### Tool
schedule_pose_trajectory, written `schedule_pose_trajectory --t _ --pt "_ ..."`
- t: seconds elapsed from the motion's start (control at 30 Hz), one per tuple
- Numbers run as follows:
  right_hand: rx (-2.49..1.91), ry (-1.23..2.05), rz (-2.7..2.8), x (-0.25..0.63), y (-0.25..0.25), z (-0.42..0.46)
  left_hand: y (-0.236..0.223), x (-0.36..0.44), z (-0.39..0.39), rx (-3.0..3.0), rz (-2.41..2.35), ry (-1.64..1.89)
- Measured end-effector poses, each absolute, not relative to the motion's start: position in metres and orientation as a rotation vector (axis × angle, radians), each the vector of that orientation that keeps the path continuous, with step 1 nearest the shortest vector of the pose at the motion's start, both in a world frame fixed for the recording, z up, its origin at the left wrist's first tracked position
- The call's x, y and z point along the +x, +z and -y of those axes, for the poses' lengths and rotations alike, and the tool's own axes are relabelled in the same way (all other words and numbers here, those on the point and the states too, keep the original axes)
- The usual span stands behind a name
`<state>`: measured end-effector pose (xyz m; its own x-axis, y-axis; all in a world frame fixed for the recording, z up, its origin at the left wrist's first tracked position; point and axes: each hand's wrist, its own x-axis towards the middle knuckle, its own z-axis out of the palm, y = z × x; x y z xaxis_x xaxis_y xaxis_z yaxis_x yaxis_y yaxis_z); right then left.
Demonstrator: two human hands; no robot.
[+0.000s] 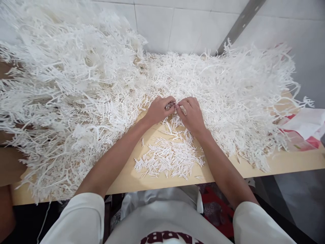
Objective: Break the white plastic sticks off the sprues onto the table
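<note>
My left hand (160, 109) and my right hand (191, 114) meet above the middle of the table, fingertips nearly touching. Both are closed in a pinch on a thin white branched sprig (173, 102), mostly hidden by the fingers. Just below them, a few longer white sprigs (172, 130) hang or lie on the tabletop. Nearer to me is a flat, loose pile of short white sticks (170, 156). Behind my hands spreads a layer of white twiggy pieces (172, 73).
A tall heap of white branching sprigs (76, 78) covers the left side, overhanging the table (122, 179). Another heap (243, 91) fills the right. A pink-and-white plastic bag (304, 128) lies at the right end. A tiled wall (154, 23) stands behind.
</note>
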<state>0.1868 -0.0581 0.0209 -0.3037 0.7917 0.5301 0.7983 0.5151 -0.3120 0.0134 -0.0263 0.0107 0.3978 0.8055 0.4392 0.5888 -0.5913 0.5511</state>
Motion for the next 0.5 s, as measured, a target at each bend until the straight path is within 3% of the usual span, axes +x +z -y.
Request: schedule_pose_trajectory --t 0.23,0.5 --pt "-1.278 0.208 2.128 0.177 0.03 0.064 0.012 0.014 0.026 2.283 -1.206 0.959" --pt "-0.702 0.08 2.263 0.144 0.046 0.099 0.014 0.01 0.021 1.918 -1.126 1.11"
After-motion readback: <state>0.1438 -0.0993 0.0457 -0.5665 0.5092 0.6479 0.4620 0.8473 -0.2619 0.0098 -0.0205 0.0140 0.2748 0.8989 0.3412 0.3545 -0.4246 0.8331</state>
